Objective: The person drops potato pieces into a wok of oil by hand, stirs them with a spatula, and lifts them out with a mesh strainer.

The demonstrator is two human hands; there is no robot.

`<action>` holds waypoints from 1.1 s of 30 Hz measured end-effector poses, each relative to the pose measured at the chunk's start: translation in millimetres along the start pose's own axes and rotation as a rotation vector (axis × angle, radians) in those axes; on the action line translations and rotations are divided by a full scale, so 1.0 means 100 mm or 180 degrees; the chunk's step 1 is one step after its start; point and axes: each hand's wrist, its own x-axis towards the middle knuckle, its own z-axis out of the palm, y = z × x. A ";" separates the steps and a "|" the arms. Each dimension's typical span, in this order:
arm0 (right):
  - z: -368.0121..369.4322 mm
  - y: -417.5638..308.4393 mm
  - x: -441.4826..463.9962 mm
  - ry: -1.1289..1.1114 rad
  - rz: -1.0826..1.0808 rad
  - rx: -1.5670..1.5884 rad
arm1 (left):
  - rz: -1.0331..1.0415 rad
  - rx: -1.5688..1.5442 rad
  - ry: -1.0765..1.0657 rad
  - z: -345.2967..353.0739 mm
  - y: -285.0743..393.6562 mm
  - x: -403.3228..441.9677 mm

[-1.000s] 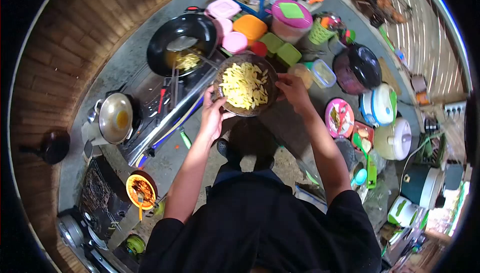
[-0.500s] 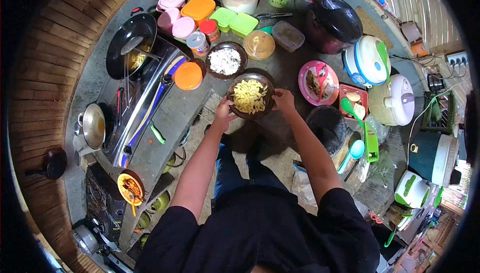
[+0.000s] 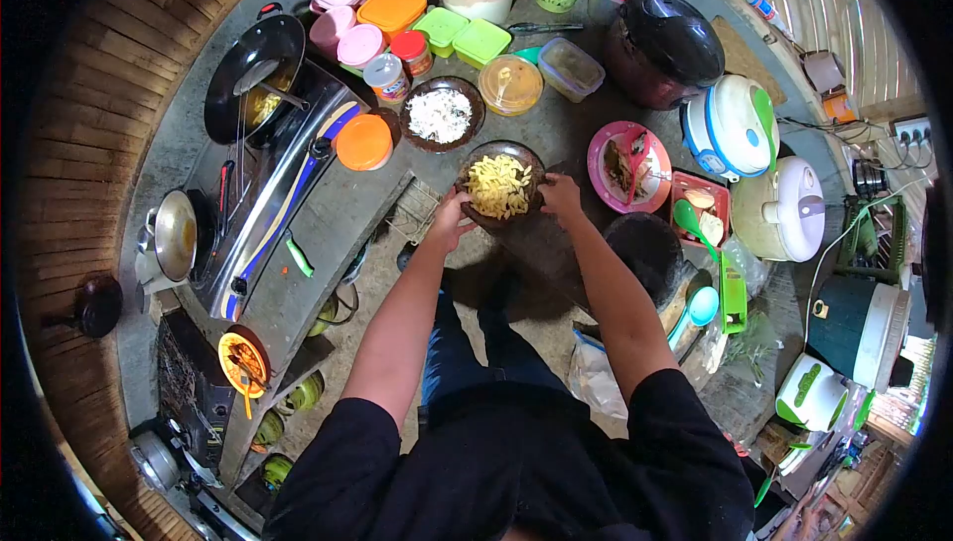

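Observation:
A dark brown bowl (image 3: 532, 160) is held between my two hands at the counter's near edge. Pale yellow cut pieces (image 3: 498, 186), which look like sliced potato, fill its middle. My left hand (image 3: 452, 220) grips the left rim, its fingers partly under the bowl. On the opposite rim, my right hand (image 3: 562, 197) is closed with the thumb toward the top. Just beyond sits a second dark bowl (image 3: 479, 125) with white powder, probably flour, in it. An orange-lidded tub (image 3: 364, 142) stands to the left of it.
On the left, a black wok (image 3: 223, 94) with a skimmer sits on the stove (image 3: 288, 184). Lidded containers (image 3: 392, 11) line the back. To the right are a pink plate (image 3: 601, 169), a black stone mortar (image 3: 643, 255) and a rice cooker (image 3: 794, 208).
The view has shifted slightly. Both hands still hold the bowl of yellow pieces, which shows a slightly different tilt and sits about the same place in front of me.

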 end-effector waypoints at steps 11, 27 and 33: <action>0.18 -0.14 0.04 0.0725 -0.1438 -0.1005 | 0.0461 0.0240 0.0037 -0.40 0.23 -0.38; 1.80 -2.93 -0.52 0.0122 -0.3609 -0.0252 | 0.2908 0.2576 0.3040 -2.36 1.91 -1.96; 2.43 -3.54 -0.66 0.0034 -0.3790 -0.1256 | 0.2798 0.4188 0.3539 -2.68 2.36 -1.82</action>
